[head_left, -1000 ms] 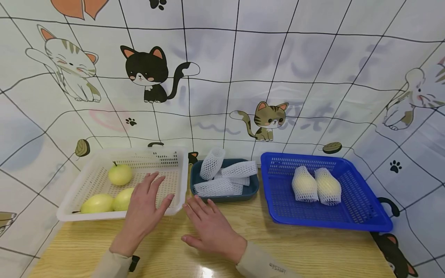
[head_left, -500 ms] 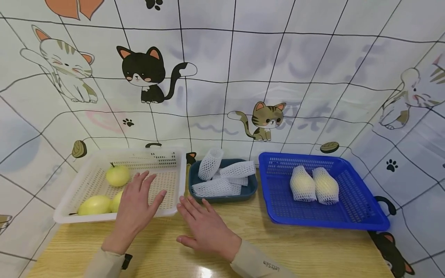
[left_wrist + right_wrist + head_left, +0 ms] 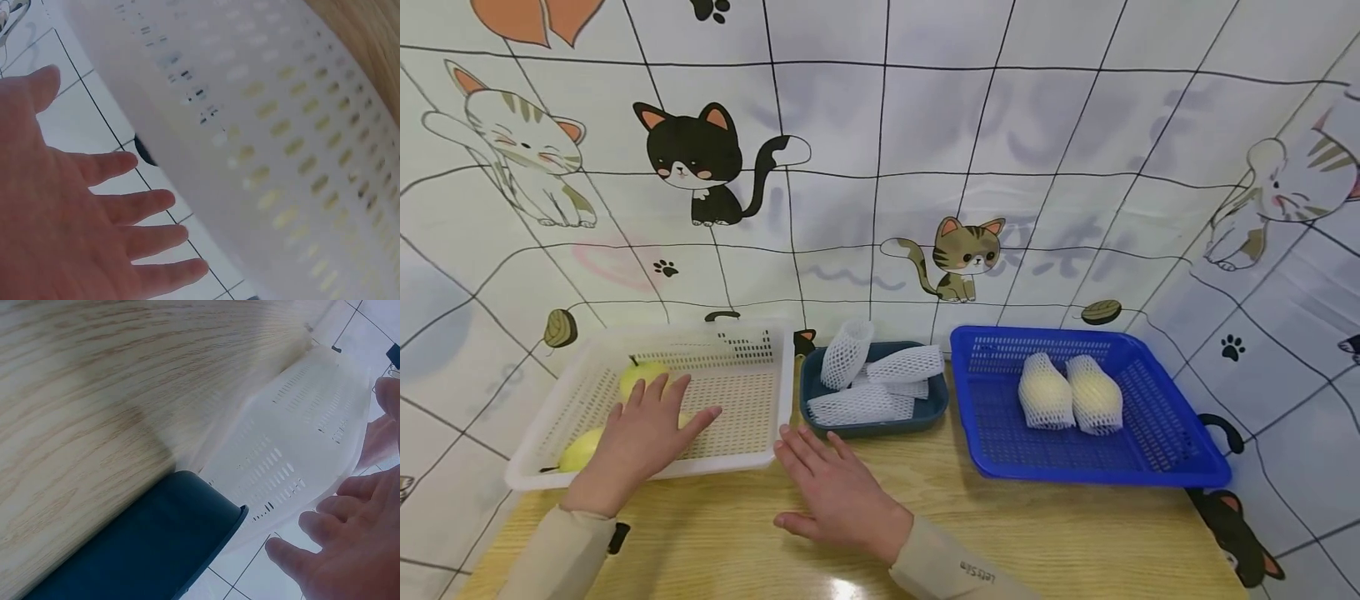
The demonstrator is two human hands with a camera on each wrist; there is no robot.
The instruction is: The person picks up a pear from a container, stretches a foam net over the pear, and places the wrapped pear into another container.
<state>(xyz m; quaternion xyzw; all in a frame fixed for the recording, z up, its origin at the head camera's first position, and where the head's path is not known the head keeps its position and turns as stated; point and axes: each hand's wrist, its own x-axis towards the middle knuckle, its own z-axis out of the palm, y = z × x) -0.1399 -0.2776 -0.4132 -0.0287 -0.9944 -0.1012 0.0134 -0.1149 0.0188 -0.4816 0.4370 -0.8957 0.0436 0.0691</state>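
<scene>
Over the white basket (image 3: 737, 450) at the left, my left hand (image 3: 643, 437) hovers with spread fingers and holds nothing. Beneath and beside it lie yellow-green pears, one pear (image 3: 642, 375) at the back and another pear (image 3: 580, 452) at the front; the hand hides part of them. My right hand (image 3: 842, 496) is flat with straight fingers, its fingertips near the white basket's front right corner. Behind it stands a dark teal tub (image 3: 880, 429) of white foam net sleeves (image 3: 861, 406). In the left wrist view the left hand (image 3: 81, 212) is beside the basket's wall, fingers extended.
At the right stands a blue basket (image 3: 1097, 475) with two pears in foam nets, one netted pear (image 3: 1047, 393) beside the other netted pear (image 3: 1095, 397). All containers stand on a wooden table (image 3: 1037, 533) against a cat-patterned wall covering (image 3: 835, 208).
My left hand has moved left across the white basket, and now covers more of the pears. The right hand has barely moved. The head view has shifted slightly.
</scene>
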